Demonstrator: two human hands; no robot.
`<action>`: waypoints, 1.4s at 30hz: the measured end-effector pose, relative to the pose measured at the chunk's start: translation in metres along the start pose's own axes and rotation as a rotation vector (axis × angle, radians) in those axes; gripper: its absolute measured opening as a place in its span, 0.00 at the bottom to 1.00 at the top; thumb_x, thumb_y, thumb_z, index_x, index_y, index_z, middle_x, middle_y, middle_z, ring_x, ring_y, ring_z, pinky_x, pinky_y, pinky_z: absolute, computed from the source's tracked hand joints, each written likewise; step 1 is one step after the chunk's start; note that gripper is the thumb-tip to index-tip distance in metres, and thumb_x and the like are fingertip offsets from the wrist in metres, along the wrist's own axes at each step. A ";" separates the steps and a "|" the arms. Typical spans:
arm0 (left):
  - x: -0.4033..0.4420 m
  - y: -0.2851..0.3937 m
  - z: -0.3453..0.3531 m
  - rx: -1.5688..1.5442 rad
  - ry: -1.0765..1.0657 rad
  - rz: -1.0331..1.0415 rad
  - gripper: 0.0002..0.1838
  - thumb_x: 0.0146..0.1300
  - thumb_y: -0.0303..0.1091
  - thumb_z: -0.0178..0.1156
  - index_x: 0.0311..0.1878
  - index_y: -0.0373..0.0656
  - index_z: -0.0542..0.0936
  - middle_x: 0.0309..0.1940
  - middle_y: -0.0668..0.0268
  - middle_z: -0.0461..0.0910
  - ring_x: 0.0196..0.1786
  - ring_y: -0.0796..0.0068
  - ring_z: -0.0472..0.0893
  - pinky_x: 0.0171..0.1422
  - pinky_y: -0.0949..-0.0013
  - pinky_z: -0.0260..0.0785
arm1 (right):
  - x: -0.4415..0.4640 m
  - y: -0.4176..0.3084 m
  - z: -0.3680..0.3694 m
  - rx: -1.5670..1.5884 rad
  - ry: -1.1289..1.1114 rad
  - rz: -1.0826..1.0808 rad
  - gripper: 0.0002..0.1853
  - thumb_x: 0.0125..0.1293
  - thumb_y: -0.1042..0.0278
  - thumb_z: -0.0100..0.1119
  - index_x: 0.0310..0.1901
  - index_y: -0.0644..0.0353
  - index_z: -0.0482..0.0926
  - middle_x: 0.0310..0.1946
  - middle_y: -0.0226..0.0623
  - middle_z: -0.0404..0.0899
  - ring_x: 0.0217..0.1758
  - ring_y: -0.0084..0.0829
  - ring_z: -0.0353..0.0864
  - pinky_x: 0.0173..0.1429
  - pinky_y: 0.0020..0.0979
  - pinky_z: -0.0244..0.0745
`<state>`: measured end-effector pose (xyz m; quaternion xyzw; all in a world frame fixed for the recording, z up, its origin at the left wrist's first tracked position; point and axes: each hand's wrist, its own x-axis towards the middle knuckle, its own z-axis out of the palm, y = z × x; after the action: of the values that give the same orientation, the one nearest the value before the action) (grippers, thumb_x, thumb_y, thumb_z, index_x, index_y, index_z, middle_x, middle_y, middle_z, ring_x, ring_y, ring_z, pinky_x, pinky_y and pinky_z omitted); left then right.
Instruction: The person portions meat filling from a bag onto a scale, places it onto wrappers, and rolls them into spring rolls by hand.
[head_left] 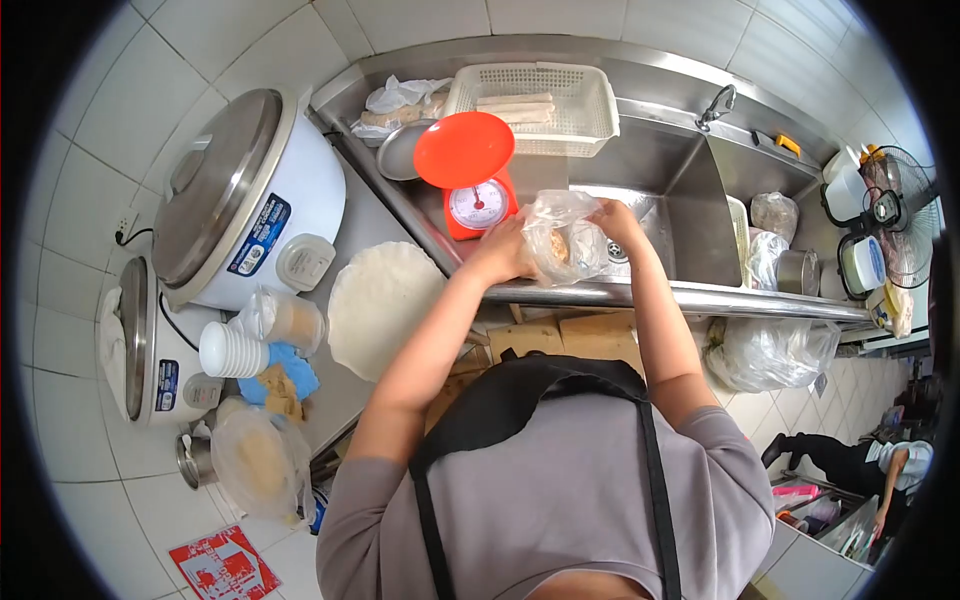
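Observation:
A clear plastic bag [570, 225] with something light brown inside is held over the front edge of the sink. My left hand [506, 250] grips its left side, the fingertips partly hidden by the plastic. On the opposite side my right hand [618, 222] has its fingers closed on the bag's upper edge. Just left of the bag stands a red kitchen scale [480, 205] with a round red pan [464, 150] on top. The pan carries nothing.
A white perforated basket [590, 130] holding pale sticks sits behind the sink. Large rice cookers [320, 190], stacked white cups [232, 350] and a round pale sheet [385, 310] are at left. A faucet [716, 108] and fan [888, 208] are right; another person [850, 470] is lower right.

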<state>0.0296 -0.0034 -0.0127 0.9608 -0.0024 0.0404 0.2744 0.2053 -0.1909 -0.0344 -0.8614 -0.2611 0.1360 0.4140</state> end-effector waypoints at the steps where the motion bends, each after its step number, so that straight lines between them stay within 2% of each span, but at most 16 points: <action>1: 0.012 -0.005 0.007 -0.245 0.023 0.109 0.36 0.46 0.41 0.67 0.61 0.41 0.69 0.58 0.52 0.72 0.60 0.56 0.73 0.63 0.61 0.66 | -0.001 -0.003 0.000 0.093 -0.079 0.039 0.15 0.57 0.68 0.65 0.44 0.66 0.81 0.36 0.42 0.84 0.40 0.30 0.82 0.49 0.32 0.72; 4: 0.043 -0.016 0.025 -0.140 0.000 0.066 0.28 0.50 0.47 0.63 0.54 0.43 0.76 0.51 0.50 0.78 0.55 0.57 0.76 0.59 0.62 0.68 | 0.004 0.011 0.014 0.295 -0.178 0.076 0.12 0.59 0.69 0.64 0.42 0.66 0.83 0.35 0.37 0.85 0.39 0.26 0.80 0.49 0.30 0.71; 5: 0.045 -0.018 0.027 -0.044 0.049 0.127 0.22 0.55 0.50 0.58 0.46 0.44 0.80 0.46 0.50 0.80 0.50 0.54 0.79 0.54 0.59 0.71 | 0.009 0.020 0.021 0.348 -0.195 0.069 0.11 0.59 0.70 0.63 0.42 0.66 0.82 0.35 0.37 0.85 0.40 0.25 0.80 0.50 0.29 0.70; 10: 0.056 -0.061 0.066 0.171 0.190 0.073 0.16 0.58 0.46 0.54 0.40 0.46 0.80 0.36 0.52 0.82 0.39 0.50 0.81 0.42 0.54 0.73 | -0.001 0.008 0.014 0.324 -0.159 0.130 0.10 0.61 0.70 0.61 0.41 0.66 0.82 0.34 0.37 0.85 0.40 0.25 0.80 0.52 0.27 0.69; 13: 0.048 -0.039 0.047 0.187 0.118 0.029 0.19 0.58 0.46 0.54 0.47 0.46 0.79 0.43 0.51 0.81 0.47 0.52 0.80 0.50 0.55 0.72 | -0.005 0.009 0.012 0.324 -0.147 0.148 0.10 0.61 0.70 0.61 0.41 0.66 0.83 0.34 0.37 0.85 0.40 0.24 0.80 0.51 0.27 0.69; 16: 0.052 -0.026 0.034 0.333 0.132 0.174 0.23 0.58 0.47 0.54 0.53 0.46 0.77 0.52 0.54 0.77 0.57 0.54 0.74 0.61 0.56 0.65 | -0.011 0.002 0.012 0.297 -0.143 0.140 0.11 0.61 0.69 0.62 0.42 0.66 0.82 0.33 0.37 0.85 0.39 0.24 0.81 0.48 0.27 0.70; 17: 0.048 -0.011 0.021 0.295 -0.026 0.050 0.25 0.58 0.48 0.53 0.57 0.45 0.75 0.58 0.55 0.73 0.63 0.55 0.69 0.69 0.58 0.56 | -0.008 0.007 0.016 0.330 -0.144 0.124 0.11 0.60 0.69 0.62 0.42 0.66 0.82 0.33 0.37 0.85 0.38 0.24 0.81 0.47 0.27 0.70; 19: 0.047 -0.012 0.024 0.315 0.025 0.034 0.25 0.59 0.49 0.53 0.57 0.45 0.75 0.58 0.56 0.73 0.63 0.55 0.69 0.70 0.58 0.55 | -0.004 0.010 0.020 0.329 -0.098 0.064 0.11 0.58 0.63 0.65 0.40 0.60 0.84 0.28 0.35 0.85 0.34 0.25 0.81 0.42 0.28 0.72; 21: 0.041 -0.025 0.030 0.315 0.073 0.085 0.25 0.61 0.50 0.52 0.57 0.45 0.75 0.57 0.56 0.74 0.63 0.55 0.68 0.69 0.58 0.56 | -0.002 0.011 0.022 0.323 -0.116 0.063 0.11 0.59 0.68 0.63 0.40 0.66 0.82 0.29 0.36 0.84 0.35 0.25 0.81 0.44 0.27 0.71; 24: 0.038 -0.035 0.031 0.236 -0.043 -0.218 0.24 0.61 0.48 0.54 0.56 0.45 0.75 0.56 0.57 0.74 0.62 0.56 0.69 0.68 0.58 0.58 | 0.003 0.010 0.026 0.272 -0.115 0.043 0.10 0.59 0.70 0.62 0.40 0.66 0.80 0.32 0.38 0.84 0.35 0.26 0.81 0.43 0.29 0.73; 25: 0.039 -0.036 0.030 0.057 0.098 -0.138 0.25 0.58 0.48 0.59 0.56 0.45 0.76 0.57 0.57 0.74 0.62 0.57 0.69 0.68 0.59 0.59 | -0.002 0.001 0.017 0.167 -0.088 0.030 0.11 0.59 0.68 0.63 0.41 0.64 0.81 0.33 0.37 0.84 0.36 0.28 0.82 0.44 0.30 0.73; 27: 0.028 -0.007 0.012 -0.079 0.036 0.087 0.28 0.53 0.47 0.64 0.56 0.45 0.76 0.57 0.58 0.74 0.61 0.58 0.71 0.67 0.60 0.60 | -0.008 -0.001 0.008 0.082 -0.083 0.006 0.16 0.56 0.61 0.66 0.43 0.59 0.81 0.36 0.36 0.84 0.39 0.31 0.81 0.46 0.32 0.73; 29: 0.006 0.016 -0.005 -0.351 -0.039 0.097 0.30 0.50 0.48 0.68 0.55 0.45 0.76 0.56 0.58 0.75 0.59 0.57 0.73 0.65 0.60 0.62 | -0.011 0.005 0.001 0.139 -0.174 -0.009 0.24 0.51 0.50 0.70 0.46 0.58 0.81 0.39 0.38 0.84 0.43 0.34 0.81 0.50 0.32 0.72; 32: 0.013 0.015 0.003 -0.135 -0.072 0.138 0.30 0.48 0.48 0.69 0.55 0.46 0.77 0.54 0.58 0.76 0.57 0.56 0.74 0.64 0.59 0.64 | -0.019 0.002 0.003 0.208 -0.434 -0.012 0.35 0.45 0.39 0.72 0.48 0.59 0.81 0.41 0.41 0.83 0.47 0.34 0.79 0.55 0.33 0.69; 35: 0.027 -0.012 0.019 -0.118 0.049 0.168 0.25 0.55 0.45 0.64 0.55 0.46 0.77 0.53 0.58 0.78 0.56 0.55 0.75 0.61 0.57 0.65 | -0.014 0.006 0.015 0.140 -0.349 -0.009 0.35 0.44 0.42 0.74 0.48 0.61 0.80 0.41 0.41 0.83 0.45 0.35 0.80 0.53 0.33 0.71; 42: 0.042 -0.047 0.040 0.138 0.050 0.123 0.17 0.59 0.39 0.59 0.51 0.45 0.78 0.47 0.56 0.80 0.51 0.53 0.78 0.57 0.55 0.67 | -0.018 -0.004 0.030 -0.054 -0.192 -0.096 0.34 0.38 0.52 0.77 0.49 0.59 0.79 0.44 0.46 0.82 0.49 0.42 0.80 0.53 0.36 0.71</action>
<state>0.0754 0.0160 -0.0680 0.9742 -0.0518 0.0813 0.2043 0.1758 -0.1794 -0.0494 -0.8417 -0.3442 0.1907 0.3698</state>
